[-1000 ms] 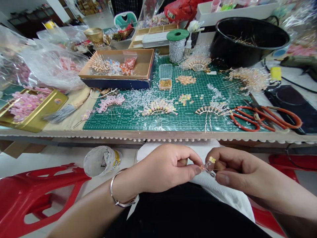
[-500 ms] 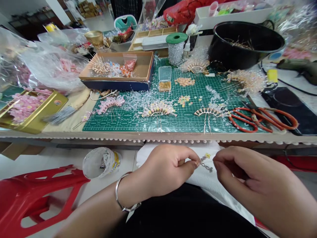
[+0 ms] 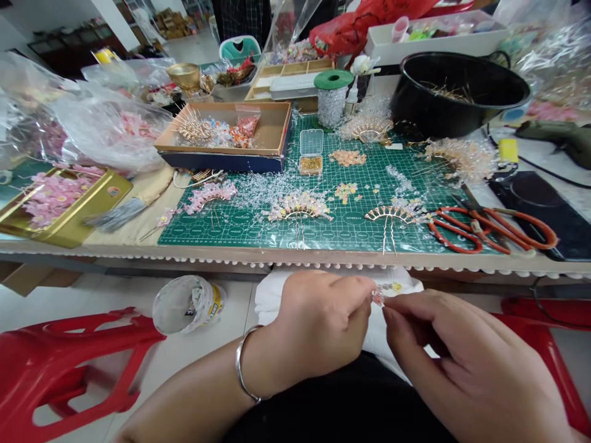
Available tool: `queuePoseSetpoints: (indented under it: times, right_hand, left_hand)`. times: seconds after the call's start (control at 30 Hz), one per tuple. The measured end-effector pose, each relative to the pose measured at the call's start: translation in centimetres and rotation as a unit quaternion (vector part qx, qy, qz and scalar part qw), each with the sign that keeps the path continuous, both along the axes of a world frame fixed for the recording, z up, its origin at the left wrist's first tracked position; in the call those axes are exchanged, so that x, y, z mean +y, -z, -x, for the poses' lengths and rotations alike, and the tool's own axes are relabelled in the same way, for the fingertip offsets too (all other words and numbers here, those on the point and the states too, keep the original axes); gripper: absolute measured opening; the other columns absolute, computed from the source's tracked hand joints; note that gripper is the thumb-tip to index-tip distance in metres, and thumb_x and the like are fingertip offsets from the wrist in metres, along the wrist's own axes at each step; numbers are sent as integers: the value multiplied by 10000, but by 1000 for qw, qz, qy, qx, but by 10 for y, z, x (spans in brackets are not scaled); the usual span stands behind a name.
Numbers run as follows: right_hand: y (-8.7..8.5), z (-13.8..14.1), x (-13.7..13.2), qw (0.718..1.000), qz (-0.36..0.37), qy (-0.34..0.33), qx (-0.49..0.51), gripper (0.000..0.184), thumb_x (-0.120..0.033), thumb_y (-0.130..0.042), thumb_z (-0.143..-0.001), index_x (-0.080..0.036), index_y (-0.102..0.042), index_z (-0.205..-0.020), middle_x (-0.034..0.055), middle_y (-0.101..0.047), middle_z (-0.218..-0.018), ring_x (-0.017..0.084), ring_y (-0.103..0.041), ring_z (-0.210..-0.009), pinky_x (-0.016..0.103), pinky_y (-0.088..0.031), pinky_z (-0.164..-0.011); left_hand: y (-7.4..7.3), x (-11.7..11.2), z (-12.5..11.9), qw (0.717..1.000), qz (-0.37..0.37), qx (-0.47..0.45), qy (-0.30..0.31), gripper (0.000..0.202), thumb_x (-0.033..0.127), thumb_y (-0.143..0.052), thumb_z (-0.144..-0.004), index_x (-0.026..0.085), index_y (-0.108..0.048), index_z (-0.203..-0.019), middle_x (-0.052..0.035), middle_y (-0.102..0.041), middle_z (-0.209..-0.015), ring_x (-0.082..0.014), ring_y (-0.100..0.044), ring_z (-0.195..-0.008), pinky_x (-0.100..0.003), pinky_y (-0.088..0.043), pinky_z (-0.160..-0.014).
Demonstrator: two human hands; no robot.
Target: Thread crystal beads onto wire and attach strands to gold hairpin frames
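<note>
Pretty cluttered bench point(image 3: 115, 249) here, with a green cutting mat point(image 3: 351, 231) in the middle and pale tiled floor point(image 3: 115, 295) below. Along the mat's near edge I count three fan-shaped hairpins point(image 3: 298, 209), plus orange-handled scissors point(image 3: 489, 227) to the right. There's one black pot point(image 3: 457, 86) at the far right, one cardboard tray point(image 3: 268, 129) at the far left, and two red chairs point(image 3: 69, 363) down by the floor. The bead sprig point(image 3: 379, 296) sits low, just in front of the bench edge and over a white cloth point(image 3: 277, 295). It's tiny, with clear and pinkish beads and a yellow bit. The left hand point(image 3: 318, 326) is closed and pinches it, and the right hand point(image 3: 452, 357) pinches the other end with its fingertips.
</note>
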State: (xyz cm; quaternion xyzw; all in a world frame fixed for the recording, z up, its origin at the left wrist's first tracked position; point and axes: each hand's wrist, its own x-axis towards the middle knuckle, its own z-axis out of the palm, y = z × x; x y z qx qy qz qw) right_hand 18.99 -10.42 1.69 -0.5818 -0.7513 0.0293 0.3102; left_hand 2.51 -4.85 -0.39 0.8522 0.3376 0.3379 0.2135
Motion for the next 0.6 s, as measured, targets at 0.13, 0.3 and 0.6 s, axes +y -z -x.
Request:
queuePoseSetpoints:
  times: [0.13, 0.3, 0.6]
  right_hand:
    - [5, 4, -3, 1000, -24, -12, 10, 118, -210, -504, -967, -216, -620, -949, 74, -776, -828, 180, -721, -674, 274, -513, -602]
    - [13, 3, -4, 997, -32, -35, 65, 192, -164, -553, -960, -194, -614, -1140, 59, -733, -844, 178, -708, -761, 266, -532, -662]
    - [15, -14, 6, 985, -81, -147, 48, 447, 21, -547, -897, -163, -580, -1303, 2, -568, -723, 135, -516, -619, 263, -461, -589]
  left_hand:
    - [3, 0, -3, 998, -7, -66, -17, 162, 127, -567, -891, 135, -721, -941, -34, -764, -759, -163, -707, -655, -258, -493, -621]
    - [-2, 1, -4, 979, 103, -171, -38, 134, 142, -604, -895, 161, -734, -924, -36, -770, -801, -136, -679, -668, -230, -490, -628]
    - [-4, 1, -6, 841, 459, -287, -16, 206, 368, -708, -849, 163, -730, -852, -18, -591, -672, -125, -494, -620, -239, -359, -532]
